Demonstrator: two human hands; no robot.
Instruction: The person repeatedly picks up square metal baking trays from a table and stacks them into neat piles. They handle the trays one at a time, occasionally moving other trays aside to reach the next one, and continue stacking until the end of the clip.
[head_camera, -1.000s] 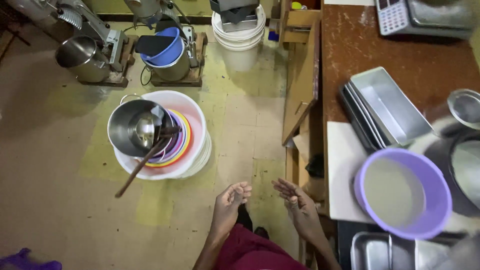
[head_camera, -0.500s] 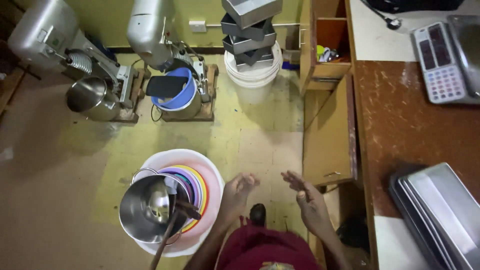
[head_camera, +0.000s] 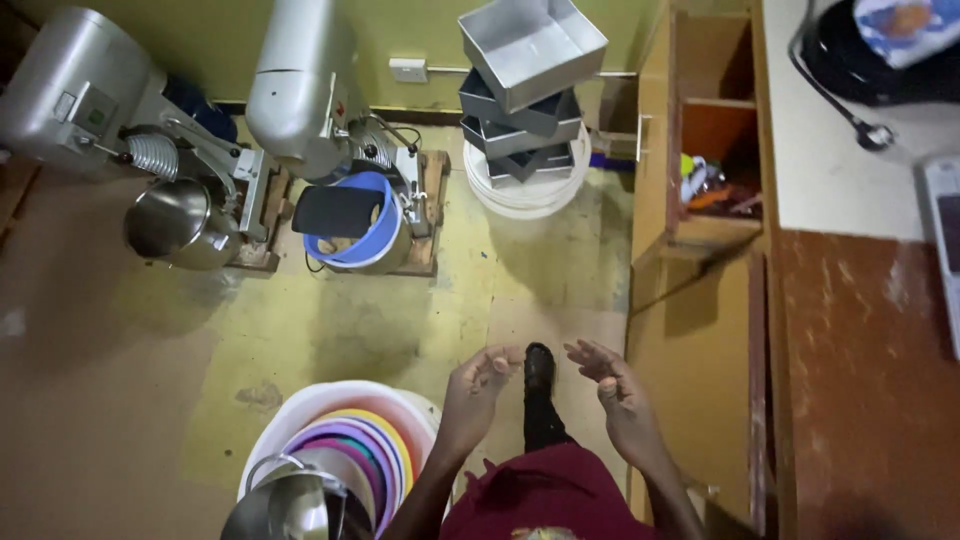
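My left hand (head_camera: 478, 385) hangs in front of me with its fingers loosely curled and nothing in it. My right hand (head_camera: 612, 385) is beside it, fingers spread, also holding nothing. Both are raised above the yellowish floor, a little apart from each other. Between them, lower down, I see my dark shoe (head_camera: 538, 368). Just left of my left hand stands a white tub (head_camera: 320, 405) holding stacked coloured bowls (head_camera: 370, 450) and a steel mixing bowl (head_camera: 290, 505).
Two floor mixers stand at the back wall, one with a steel bowl (head_camera: 175, 222), one with a blue bowl (head_camera: 362, 225). Stacked grey square tins (head_camera: 530, 75) sit on a white bucket (head_camera: 520, 190). A wooden cabinet (head_camera: 700, 200) and brown counter (head_camera: 870, 380) run along the right.
My view has moved forward and left: the counter's trays have left the frame, the mixers and tins came closer. The tub slid to the bottom edge. My hands stay empty in front of me.
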